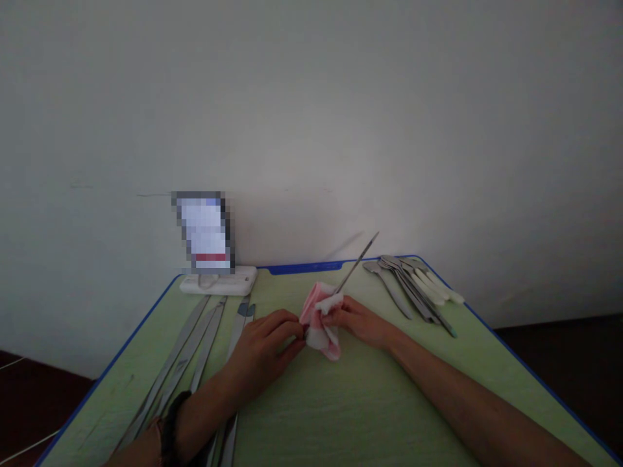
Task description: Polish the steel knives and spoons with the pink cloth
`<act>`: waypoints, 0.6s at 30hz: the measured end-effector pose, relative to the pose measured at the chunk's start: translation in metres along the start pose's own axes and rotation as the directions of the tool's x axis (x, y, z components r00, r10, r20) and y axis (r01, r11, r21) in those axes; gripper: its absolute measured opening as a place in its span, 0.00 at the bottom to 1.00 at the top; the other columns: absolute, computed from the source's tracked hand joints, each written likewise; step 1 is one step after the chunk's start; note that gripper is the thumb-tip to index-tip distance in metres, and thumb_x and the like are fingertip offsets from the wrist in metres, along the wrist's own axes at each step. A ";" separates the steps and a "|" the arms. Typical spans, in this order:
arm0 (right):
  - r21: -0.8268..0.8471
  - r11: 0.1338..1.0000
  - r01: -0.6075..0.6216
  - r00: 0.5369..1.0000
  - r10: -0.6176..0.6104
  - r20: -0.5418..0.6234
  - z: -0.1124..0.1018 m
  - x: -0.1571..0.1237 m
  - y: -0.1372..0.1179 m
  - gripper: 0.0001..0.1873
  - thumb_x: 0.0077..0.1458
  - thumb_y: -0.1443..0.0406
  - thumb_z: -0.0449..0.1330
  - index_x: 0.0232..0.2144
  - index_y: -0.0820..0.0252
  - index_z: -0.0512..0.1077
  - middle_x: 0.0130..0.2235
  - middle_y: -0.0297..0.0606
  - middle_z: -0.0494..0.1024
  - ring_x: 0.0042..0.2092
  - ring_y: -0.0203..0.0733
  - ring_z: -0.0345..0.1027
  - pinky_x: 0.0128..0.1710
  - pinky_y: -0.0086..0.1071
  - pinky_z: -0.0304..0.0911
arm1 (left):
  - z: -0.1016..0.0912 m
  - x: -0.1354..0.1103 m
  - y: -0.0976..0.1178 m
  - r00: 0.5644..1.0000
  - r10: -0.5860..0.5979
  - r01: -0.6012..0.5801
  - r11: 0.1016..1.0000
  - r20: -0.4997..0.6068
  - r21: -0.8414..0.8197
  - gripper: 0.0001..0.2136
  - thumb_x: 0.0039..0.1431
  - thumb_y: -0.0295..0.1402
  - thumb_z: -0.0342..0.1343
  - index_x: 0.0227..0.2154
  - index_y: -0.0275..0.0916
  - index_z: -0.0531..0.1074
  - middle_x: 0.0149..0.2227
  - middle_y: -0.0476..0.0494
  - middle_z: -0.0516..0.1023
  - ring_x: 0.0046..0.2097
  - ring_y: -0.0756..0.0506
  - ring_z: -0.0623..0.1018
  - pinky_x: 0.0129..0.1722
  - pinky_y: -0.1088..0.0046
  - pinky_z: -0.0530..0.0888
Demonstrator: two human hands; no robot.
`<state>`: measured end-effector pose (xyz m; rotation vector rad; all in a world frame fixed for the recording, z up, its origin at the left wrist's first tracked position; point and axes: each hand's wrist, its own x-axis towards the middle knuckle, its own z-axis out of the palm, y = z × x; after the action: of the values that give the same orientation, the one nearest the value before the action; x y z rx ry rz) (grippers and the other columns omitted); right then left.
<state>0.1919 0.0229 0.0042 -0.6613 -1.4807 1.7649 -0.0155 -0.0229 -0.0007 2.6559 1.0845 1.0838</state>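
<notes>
Both hands meet at the middle of the green tabletop (341, 402). The left hand (265, 344) closes its fingertips on the near end of a thin metal blade (357, 263), hidden at the edge of a pink-and-white cloth (321, 324) that the right hand (357, 321) pinches around it. The blade's long axis rises from the hands away and rightward. Several flat metal strips (195, 350) lie left, spoons (413, 288) right.

I saw bare pale wall (311, 97) well beyond left hand (265, 344) and right hand (357, 321); green blue-edged table (341, 402) under both; dark floor (29, 389) out to either side; light dim.
</notes>
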 end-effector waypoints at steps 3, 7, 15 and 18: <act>0.021 1.000 0.003 1.000 -0.002 -0.027 0.000 -0.001 0.001 0.05 0.44 0.63 0.64 0.24 0.60 0.74 0.24 0.29 0.71 0.28 0.34 0.61 0.31 0.27 0.57 | 0.000 0.001 0.002 0.999 0.003 -0.002 1.000 -0.035 0.009 0.03 0.59 0.26 0.51 0.32 0.39 0.69 0.32 0.46 0.76 0.32 0.49 0.76 0.30 0.76 0.72; 0.045 0.999 0.004 0.999 -0.002 -0.036 0.000 -0.001 0.006 0.16 0.45 0.53 0.64 0.21 0.60 0.71 0.23 0.30 0.67 0.26 0.33 0.56 0.27 0.26 0.55 | 0.000 0.003 0.003 0.997 0.025 -0.022 0.999 -0.068 0.039 0.05 0.59 0.26 0.51 0.35 0.39 0.70 0.33 0.45 0.76 0.32 0.50 0.77 0.31 0.76 0.72; -0.032 0.999 -0.020 0.999 0.019 -0.041 0.000 0.003 0.005 0.16 0.44 0.54 0.64 0.20 0.60 0.69 0.21 0.28 0.65 0.25 0.32 0.54 0.27 0.27 0.53 | -0.001 0.003 0.004 0.998 0.053 -0.050 0.991 -0.019 0.126 0.05 0.59 0.28 0.51 0.36 0.39 0.71 0.32 0.46 0.77 0.30 0.48 0.76 0.29 0.74 0.71; -0.092 0.993 -0.074 0.997 0.070 -0.045 -0.002 0.004 0.007 0.12 0.43 0.59 0.63 0.20 0.62 0.69 0.21 0.29 0.67 0.25 0.32 0.56 0.27 0.27 0.52 | 0.000 0.003 0.004 0.998 0.054 -0.051 0.989 -0.022 0.138 0.05 0.60 0.28 0.50 0.34 0.39 0.71 0.32 0.46 0.77 0.30 0.48 0.77 0.29 0.74 0.71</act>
<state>0.1897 0.0271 -0.0026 -0.8036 -1.5356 1.7330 -0.0120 -0.0241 0.0025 2.7993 1.1397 1.0932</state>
